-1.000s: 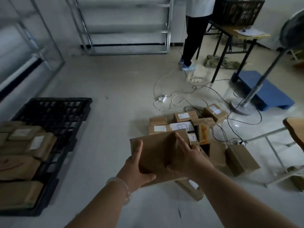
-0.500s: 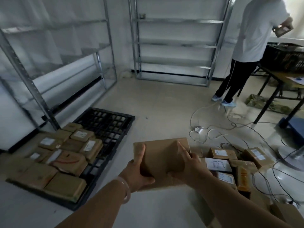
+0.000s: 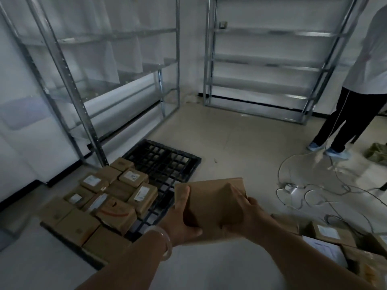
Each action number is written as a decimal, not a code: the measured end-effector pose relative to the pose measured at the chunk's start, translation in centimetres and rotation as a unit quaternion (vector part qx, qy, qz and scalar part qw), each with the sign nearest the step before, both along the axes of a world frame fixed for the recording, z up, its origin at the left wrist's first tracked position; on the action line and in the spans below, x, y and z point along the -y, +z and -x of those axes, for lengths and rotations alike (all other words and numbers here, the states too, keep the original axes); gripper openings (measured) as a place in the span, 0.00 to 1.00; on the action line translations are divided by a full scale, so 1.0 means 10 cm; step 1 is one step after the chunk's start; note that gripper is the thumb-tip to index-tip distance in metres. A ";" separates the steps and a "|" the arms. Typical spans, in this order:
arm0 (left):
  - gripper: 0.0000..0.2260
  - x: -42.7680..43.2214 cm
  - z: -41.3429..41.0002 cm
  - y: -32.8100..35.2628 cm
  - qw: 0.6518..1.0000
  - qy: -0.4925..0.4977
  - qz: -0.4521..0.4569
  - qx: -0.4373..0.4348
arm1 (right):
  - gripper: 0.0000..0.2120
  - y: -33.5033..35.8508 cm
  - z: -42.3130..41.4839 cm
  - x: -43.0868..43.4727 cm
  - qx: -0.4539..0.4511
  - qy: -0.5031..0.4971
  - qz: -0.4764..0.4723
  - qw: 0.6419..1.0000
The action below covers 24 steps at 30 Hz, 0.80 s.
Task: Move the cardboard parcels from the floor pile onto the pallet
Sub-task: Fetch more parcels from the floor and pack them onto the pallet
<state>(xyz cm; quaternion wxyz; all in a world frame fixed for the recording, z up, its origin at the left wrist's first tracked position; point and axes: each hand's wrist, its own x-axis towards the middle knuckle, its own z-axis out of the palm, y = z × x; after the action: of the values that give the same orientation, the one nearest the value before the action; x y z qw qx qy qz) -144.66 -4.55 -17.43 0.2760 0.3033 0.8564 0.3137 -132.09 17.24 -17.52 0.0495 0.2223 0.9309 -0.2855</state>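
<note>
A plain brown cardboard parcel point(image 3: 211, 203) is held in the air in front of me. My left hand point(image 3: 181, 219) grips its left edge, and my right hand point(image 3: 244, 212) grips its right side. To the left, on the floor, lies the black grid pallet point(image 3: 167, 162). Its near half is covered with several parcels point(image 3: 117, 197), some bearing white labels. The held parcel hovers just right of the pallet's near right edge. Part of the floor pile point(image 3: 333, 239) shows at the lower right.
Metal shelving point(image 3: 79, 105) stands behind the pallet on the left, and another rack point(image 3: 268, 65) lines the back wall. A person point(image 3: 356, 114) stands at the far right. White cables point(image 3: 310, 189) and a power strip trail over the floor near the pile.
My view has swung left, from the floor pile toward the pallet. Both hands have carried the parcel along, and the pallet now lies closer to it.
</note>
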 end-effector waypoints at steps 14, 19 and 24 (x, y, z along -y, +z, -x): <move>0.56 -0.98 1.47 0.01 0.982 0.183 0.025 0.030 | 0.58 0.07 2.33 -1.27 0.049 0.157 0.014 0.986; 0.56 -0.96 1.89 -0.10 0.963 0.261 0.013 0.066 | 0.56 0.02 3.07 -1.23 0.067 0.228 0.014 0.971; 0.55 -0.64 2.31 -0.33 0.943 0.317 -0.008 0.103 | 0.56 -0.22 3.72 -0.90 0.089 0.285 0.026 0.954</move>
<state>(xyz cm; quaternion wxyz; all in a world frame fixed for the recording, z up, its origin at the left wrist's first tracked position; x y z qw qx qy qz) -167.72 1.86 -20.76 0.2464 -0.0155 0.8725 0.4216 -169.32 26.24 -19.71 0.2176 -0.0293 0.9397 -0.2621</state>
